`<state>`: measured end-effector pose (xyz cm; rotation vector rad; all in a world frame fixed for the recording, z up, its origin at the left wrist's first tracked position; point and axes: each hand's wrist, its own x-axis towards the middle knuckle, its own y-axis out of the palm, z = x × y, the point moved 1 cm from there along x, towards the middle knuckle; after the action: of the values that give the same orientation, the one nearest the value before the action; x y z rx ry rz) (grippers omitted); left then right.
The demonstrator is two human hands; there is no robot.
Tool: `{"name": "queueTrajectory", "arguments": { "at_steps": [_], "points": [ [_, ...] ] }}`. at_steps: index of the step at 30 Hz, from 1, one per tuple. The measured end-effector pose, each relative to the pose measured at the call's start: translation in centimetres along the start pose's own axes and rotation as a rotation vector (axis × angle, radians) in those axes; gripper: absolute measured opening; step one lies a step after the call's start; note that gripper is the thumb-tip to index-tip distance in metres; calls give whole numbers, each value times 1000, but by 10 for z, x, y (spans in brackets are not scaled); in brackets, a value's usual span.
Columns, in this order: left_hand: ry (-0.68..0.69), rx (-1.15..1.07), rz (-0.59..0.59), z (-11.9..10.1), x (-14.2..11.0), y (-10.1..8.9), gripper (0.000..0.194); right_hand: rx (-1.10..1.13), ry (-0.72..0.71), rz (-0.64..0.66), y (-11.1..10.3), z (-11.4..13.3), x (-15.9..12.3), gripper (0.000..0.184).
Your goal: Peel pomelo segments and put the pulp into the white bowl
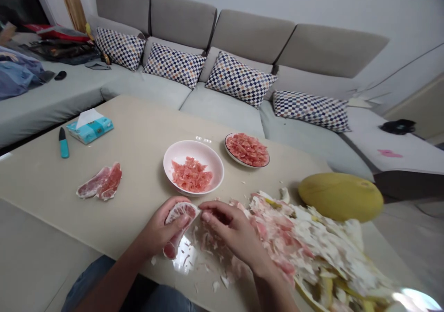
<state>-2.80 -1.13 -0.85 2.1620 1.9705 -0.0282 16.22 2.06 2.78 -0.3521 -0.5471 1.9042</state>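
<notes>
My left hand (163,228) is closed around a pomelo segment (178,224), pink flesh with white pith along its edge. At the segment's right tip, the thumb and forefinger of my right hand (231,226) pinch its pale skin. Just beyond my hands is a white bowl (217,161) with loose pink pomelo flesh (192,175) inside. Farther back, a dark-rimmed plate (227,148) carries a heap of peeled flesh (248,149). More unpeeled segments (102,182) lie on the left part of the table.
A large pile of peel and pith (305,238) covers the table's right side, beside a whole yellow pomelo (342,196). Small scraps lie under my hands. At the left are a teal-handled knife (64,144) and a tissue pack (90,127). A grey sofa (222,108) runs behind the table (138,127).
</notes>
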Motion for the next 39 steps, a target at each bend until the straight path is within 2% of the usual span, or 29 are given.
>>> {"name": "queueTrajectory", "arguments": {
  "at_steps": [3, 6, 8, 11, 14, 17, 21, 23, 26, 29, 31, 32, 35, 38, 39],
  "points": [
    [-86, 32, 41, 4, 0, 3, 42, 11, -31, 4, 11, 2, -2, 21],
    [-165, 49, 7, 6, -1, 7, 46, -31, -29, -32, 18, 0, -4, 23],
    [-151, 42, -14, 6, -2, 10, 43, -78, -29, -100, 22, -1, -5, 19],
    [-163, 19, 16, 7, -2, 10, 42, -172, -61, -236, 28, 1, -8, 15],
    [-88, -43, 59, 8, -1, 9, 39, -190, -92, -304, 32, 3, -10, 18],
    [-44, -127, 100, 8, -2, 7, 36, -154, -83, -325, 30, 3, -9, 18],
    [-151, -160, 251, 5, -6, 4, 36, -150, -43, -405, 6, -4, -3, 17],
    [-206, -178, 298, 3, -8, 2, 41, -65, 21, -281, -10, -8, -1, 22],
    [-204, -245, 270, 1, -8, 0, 42, -42, 113, 2, -26, -12, -1, 29],
    [-211, -306, 247, 2, -7, 0, 34, -161, 44, 198, -29, -13, -5, 16],
    [-223, -323, 242, 4, -7, 0, 32, -238, 2, 202, -27, -12, -8, 14],
    [-222, -333, 242, 5, -7, 0, 31, -284, 21, 172, -25, -12, -9, 14],
    [-220, -366, 251, 7, -5, -1, 32, -360, 119, 104, -24, -9, -10, 28],
    [-217, -366, 250, 8, -2, -1, 33, -263, -28, 115, -26, -5, -9, 17],
    [-215, -365, 248, 8, -1, -1, 34, -227, -87, 125, -26, -4, -9, 24]
  ]
}}
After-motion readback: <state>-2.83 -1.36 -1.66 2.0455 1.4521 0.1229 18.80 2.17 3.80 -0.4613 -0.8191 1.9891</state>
